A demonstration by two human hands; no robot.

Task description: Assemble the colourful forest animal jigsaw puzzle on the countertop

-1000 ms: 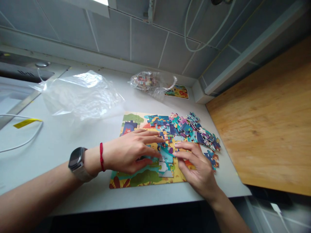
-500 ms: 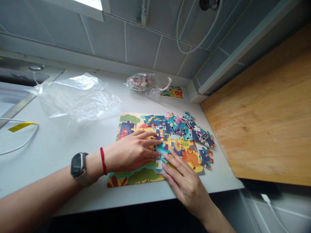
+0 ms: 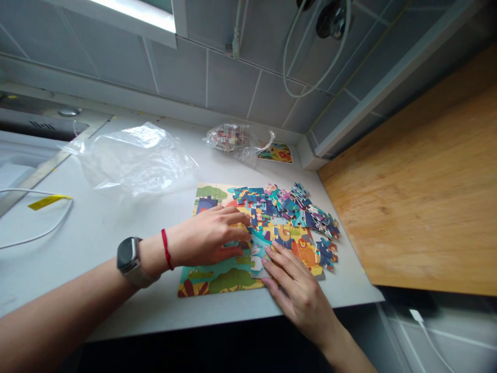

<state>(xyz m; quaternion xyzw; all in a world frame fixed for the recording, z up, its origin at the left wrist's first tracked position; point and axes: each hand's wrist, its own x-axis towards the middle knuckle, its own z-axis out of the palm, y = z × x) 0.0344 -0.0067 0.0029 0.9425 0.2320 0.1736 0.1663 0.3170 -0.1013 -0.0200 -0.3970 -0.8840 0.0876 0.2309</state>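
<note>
A colourful animal jigsaw puzzle (image 3: 229,282) lies flat near the counter's front edge, part of it joined together. My left hand (image 3: 212,235), with a watch (image 3: 129,255) and a red cord bracelet (image 3: 166,249) at its wrist, is over the left half with fingers stretched and apart. My right hand (image 3: 301,287) rests its spread fingertips on the light-blue puzzle section (image 3: 258,261) in the lower middle. A heap of loose puzzle pieces (image 3: 285,203) covers the upper right. Neither hand visibly grips a piece; the left palm hides some of the picture.
A crumpled clear plastic bag (image 3: 135,160) lies at the back left. Behind the puzzle are a bag of pieces (image 3: 229,137) and a small picture card (image 3: 277,153). A wooden panel (image 3: 419,181) borders the right side; a white cable (image 3: 58,220) is at left.
My left fingers have lifted and drawn back slightly from the light-blue section, uncovering more of it. My right hand stays on the puzzle. The camera view has shifted a little.
</note>
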